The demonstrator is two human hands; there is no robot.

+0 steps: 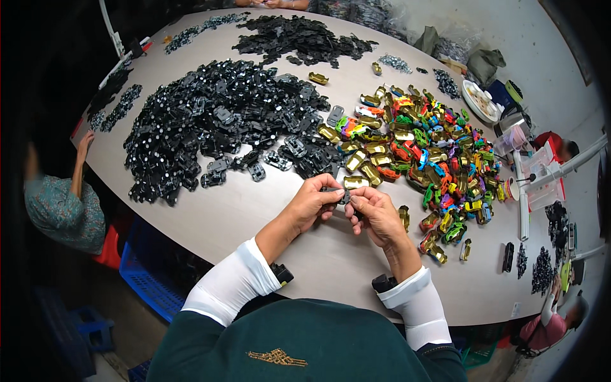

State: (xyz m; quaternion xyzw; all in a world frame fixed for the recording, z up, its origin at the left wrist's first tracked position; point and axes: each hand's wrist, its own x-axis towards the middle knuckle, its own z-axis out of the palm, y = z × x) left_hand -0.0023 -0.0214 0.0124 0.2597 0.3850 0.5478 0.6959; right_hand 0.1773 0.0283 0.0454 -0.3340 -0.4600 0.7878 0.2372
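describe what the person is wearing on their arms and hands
Both hands, the left hand and the right hand, are bare, with no gloves and no rings that can be made out. Each forearm wears a snug white sleeve from below the wrist to the elbow, under a dark green top with a small gold embroidered mark. A small black device sits at each wrist.

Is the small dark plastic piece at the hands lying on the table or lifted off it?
Lifted: both hands, left hand and right hand, pinch the small dark plastic piece between fingertips above the grey table.
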